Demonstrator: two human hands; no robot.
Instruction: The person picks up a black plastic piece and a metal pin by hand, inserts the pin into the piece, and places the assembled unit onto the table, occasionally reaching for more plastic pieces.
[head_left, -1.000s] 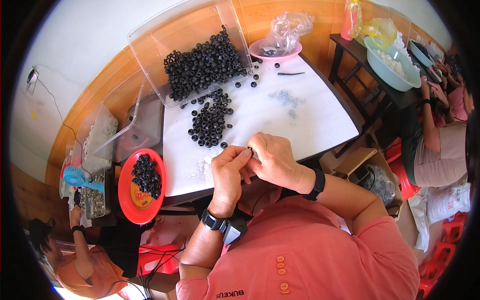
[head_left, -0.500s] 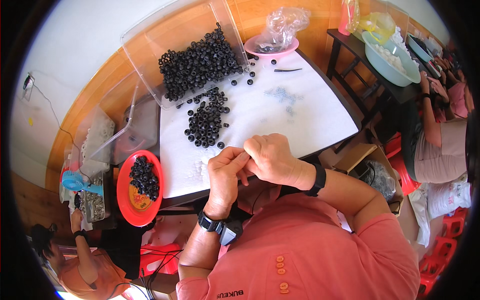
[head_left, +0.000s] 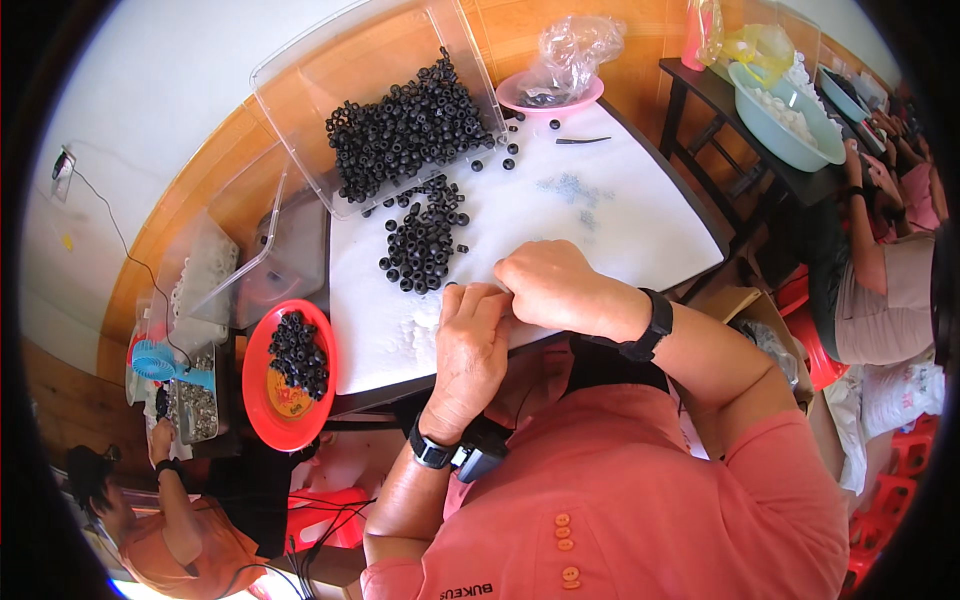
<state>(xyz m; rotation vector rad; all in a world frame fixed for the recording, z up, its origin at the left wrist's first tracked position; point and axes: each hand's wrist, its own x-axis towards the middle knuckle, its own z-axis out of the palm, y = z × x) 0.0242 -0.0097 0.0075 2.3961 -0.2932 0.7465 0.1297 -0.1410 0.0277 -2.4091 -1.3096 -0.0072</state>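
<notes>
My left hand (head_left: 470, 345) and my right hand (head_left: 562, 287) meet at the near edge of the white tabletop (head_left: 640, 230). Both are closed, fingertips together, and whatever is between them is too small or hidden to make out. Just beyond them lies a heap of black, round, bead-like pieces with holes (head_left: 418, 250). It spills from a tilted transparent plastic bin (head_left: 285, 100) full of the same pieces. Small white pieces (head_left: 415, 330) lie beside my left hand. Farther off, tiny bluish translucent bits (head_left: 575, 190) are scattered past my right hand.
A red bowl (head_left: 258, 395) with black pieces stands left of the table. At the back are a pink dish (head_left: 510, 97) with a plastic bag and a thin black tool (head_left: 583, 140). A cardboard box (head_left: 725, 305) sits at right; co-workers are on both sides.
My left hand has turned so its back shows more, with fingers bent over the fingertips of the right. My right hand has risen slightly and shifted away from me. The view has shifted slightly.
</notes>
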